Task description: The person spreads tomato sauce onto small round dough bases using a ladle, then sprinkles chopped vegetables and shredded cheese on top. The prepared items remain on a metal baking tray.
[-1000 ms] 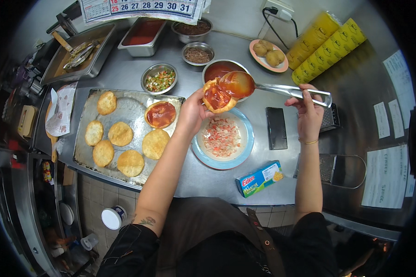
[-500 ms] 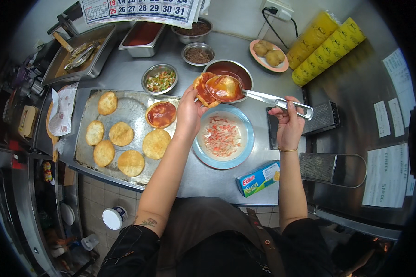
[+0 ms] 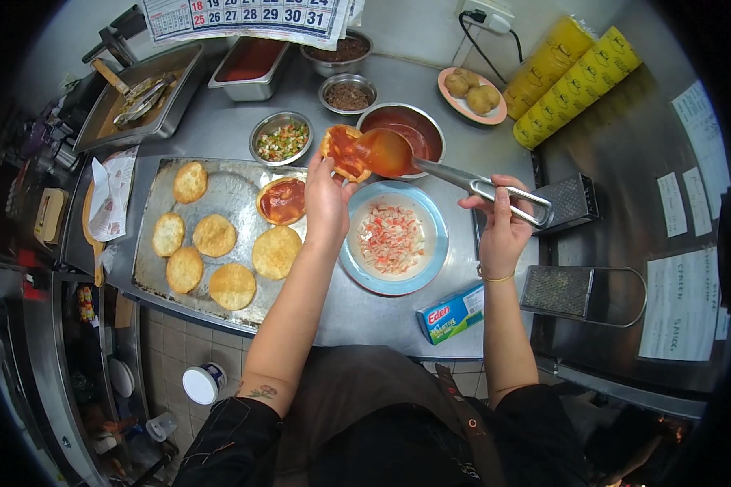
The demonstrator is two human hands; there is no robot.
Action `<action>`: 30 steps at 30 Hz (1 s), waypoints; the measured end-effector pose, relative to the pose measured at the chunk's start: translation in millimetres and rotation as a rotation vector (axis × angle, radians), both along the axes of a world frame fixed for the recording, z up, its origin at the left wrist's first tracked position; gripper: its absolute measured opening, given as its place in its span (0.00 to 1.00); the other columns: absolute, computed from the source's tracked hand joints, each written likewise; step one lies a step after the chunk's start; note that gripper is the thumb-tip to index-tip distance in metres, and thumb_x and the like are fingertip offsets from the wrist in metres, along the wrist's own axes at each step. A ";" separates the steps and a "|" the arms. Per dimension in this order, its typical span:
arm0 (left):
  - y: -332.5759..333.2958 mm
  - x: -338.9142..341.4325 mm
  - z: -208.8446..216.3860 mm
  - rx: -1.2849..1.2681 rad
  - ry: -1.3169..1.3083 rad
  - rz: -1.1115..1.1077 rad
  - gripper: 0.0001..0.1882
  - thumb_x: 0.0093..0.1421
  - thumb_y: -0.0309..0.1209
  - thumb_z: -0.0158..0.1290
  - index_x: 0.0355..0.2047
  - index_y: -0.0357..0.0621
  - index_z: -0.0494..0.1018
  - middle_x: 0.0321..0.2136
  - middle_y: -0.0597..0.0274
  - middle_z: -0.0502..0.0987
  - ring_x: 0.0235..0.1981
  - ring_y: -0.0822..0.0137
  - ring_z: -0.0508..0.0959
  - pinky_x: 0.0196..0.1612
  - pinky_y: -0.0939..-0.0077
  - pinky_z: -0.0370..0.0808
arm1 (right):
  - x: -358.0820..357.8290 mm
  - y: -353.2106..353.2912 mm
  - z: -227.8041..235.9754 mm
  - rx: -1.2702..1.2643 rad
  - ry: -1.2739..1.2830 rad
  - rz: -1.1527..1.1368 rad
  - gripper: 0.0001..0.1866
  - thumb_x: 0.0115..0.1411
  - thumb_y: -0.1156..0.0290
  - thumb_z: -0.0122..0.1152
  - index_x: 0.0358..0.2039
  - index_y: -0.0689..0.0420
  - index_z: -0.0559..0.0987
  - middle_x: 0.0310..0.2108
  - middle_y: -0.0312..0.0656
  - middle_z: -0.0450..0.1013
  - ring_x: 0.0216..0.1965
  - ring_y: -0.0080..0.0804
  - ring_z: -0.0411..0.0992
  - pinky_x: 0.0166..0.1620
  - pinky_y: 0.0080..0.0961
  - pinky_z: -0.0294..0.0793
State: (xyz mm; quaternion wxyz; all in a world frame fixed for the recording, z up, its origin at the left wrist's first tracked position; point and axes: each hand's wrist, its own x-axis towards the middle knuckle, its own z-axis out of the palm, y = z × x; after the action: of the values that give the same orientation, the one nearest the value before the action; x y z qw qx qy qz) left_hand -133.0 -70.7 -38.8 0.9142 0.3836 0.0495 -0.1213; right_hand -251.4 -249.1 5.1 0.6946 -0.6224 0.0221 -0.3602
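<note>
While the rectangular grey metal baking tray (image 3: 240, 191) is lying to your left, the round blue-rimmed plate (image 3: 441, 235) is sitting between your forearms, below the steel sauce bowl (image 3: 399, 108). Your right hand (image 3: 502, 227) is curling loosely around the silver metal ladle (image 3: 445, 174); your left hand (image 3: 326, 199), partly closed, is pinching the round, golden, red-smeared bread (image 3: 341, 152) beside that bowl, under the ladle's scoop.

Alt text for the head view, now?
A left hand holds a sauce-topped bread round as the right hand holds a sauce-coated ladle at its edge. To the left, a metal tray bears seven more rounds, one sauced; between them, a blue-rimmed plate holds chopped red-and-white pieces.
</note>
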 end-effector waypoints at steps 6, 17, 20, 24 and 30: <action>0.3 0.6 1.7 0.009 -0.001 0.016 0.23 0.61 0.28 0.31 0.57 0.40 0.53 0.51 0.53 0.64 0.52 0.59 0.67 0.53 0.57 0.67 | 0.4 5.1 3.4 0.027 0.008 0.013 0.10 0.63 0.72 0.45 0.41 0.65 0.68 0.33 0.44 0.69 0.26 0.33 0.75 0.33 0.25 0.76; 3.1 0.4 -7.2 -0.149 -0.053 -0.060 0.22 0.61 0.28 0.31 0.55 0.35 0.55 0.51 0.50 0.65 0.51 0.58 0.69 0.50 0.60 0.71 | 23.4 -31.9 -4.9 0.281 0.080 -0.033 0.12 0.63 0.69 0.44 0.42 0.64 0.66 0.28 0.47 0.72 0.26 0.33 0.75 0.34 0.28 0.76; 1.1 -1.5 -8.7 -0.193 -0.038 -0.112 0.21 0.61 0.29 0.33 0.54 0.36 0.57 0.50 0.51 0.65 0.50 0.59 0.69 0.49 0.61 0.71 | 28.8 -35.1 -3.6 0.261 0.101 -0.033 0.12 0.63 0.70 0.44 0.43 0.65 0.66 0.28 0.47 0.72 0.26 0.32 0.75 0.34 0.27 0.76; 3.0 -0.4 -13.9 -0.191 0.008 -0.119 0.20 0.61 0.29 0.33 0.53 0.35 0.57 0.50 0.51 0.66 0.51 0.59 0.69 0.49 0.62 0.71 | 30.7 -41.3 3.1 0.181 0.065 -0.047 0.13 0.64 0.70 0.43 0.44 0.66 0.66 0.29 0.47 0.72 0.27 0.30 0.75 0.35 0.26 0.77; 2.1 -0.8 -10.4 -0.205 -0.007 -0.121 0.20 0.61 0.29 0.32 0.53 0.35 0.57 0.50 0.51 0.66 0.51 0.59 0.69 0.49 0.62 0.71 | 30.2 -36.1 6.1 0.185 0.120 0.009 0.11 0.63 0.70 0.45 0.41 0.64 0.67 0.27 0.46 0.72 0.26 0.32 0.75 0.33 0.26 0.76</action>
State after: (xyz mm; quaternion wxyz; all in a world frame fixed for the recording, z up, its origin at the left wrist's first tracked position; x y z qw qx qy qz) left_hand -133.7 -68.7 -49.3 0.9397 0.2910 0.0102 -0.1791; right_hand -221.2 -285.3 11.2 0.7479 -0.5763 0.0942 -0.3156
